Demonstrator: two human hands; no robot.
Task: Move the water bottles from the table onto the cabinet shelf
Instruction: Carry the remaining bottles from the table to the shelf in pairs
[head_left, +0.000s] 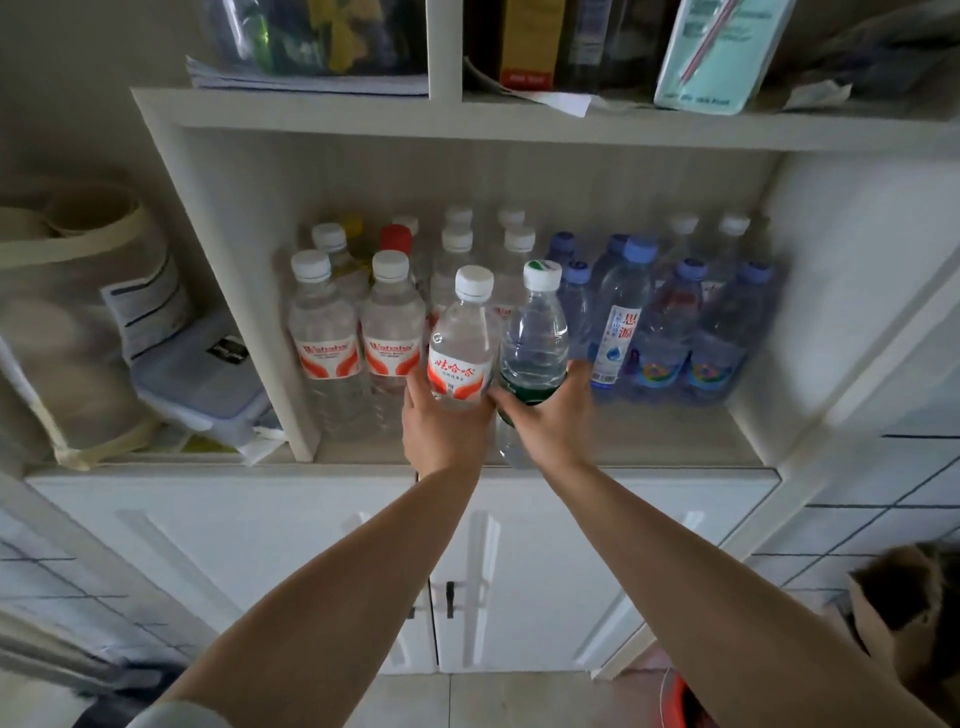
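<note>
Both forearms extended forward from bottom of frame toward cabinet shelf (649, 441), bare, converging at shelf front edge.

Left hand (447, 431): wrapped around lower body of red-label bottle (462, 343); thumb on left side of label, fingers curled behind. Bottle upright, clear, white cap, red-and-white label with Chinese characters. Base hidden by hand; contact with shelf cannot be determined.

Right hand (553, 421): gripping green-label bottle (535, 338) at label band, thumb on left side, fingers round right side. Bottle upright, clear, white cap with green mark; lower end visible below hand at shelf front edge. Held bottles side by side, touching or nearly so.

Behind and left of held bottles: Wahaha bottles (358, 332), white caps, red labels, standing upright in rows at left part of shelf compartment. One red cap (396, 238) and one yellow cap (353, 226) visible in back rows.

Right of held bottles: blue-cap bottles (691, 332), blue-tinted, upright, grouped against right wall of compartment; further white-capped bottles behind.

Above: upper shelf (519, 111) carrying papers, boxes and teal packet (717, 52).

Left compartment: cloth bag (78, 291) and plastic container (202, 379).

Below shelf: white cabinet doors (519, 571), closed, with dark handles at centre.
</note>
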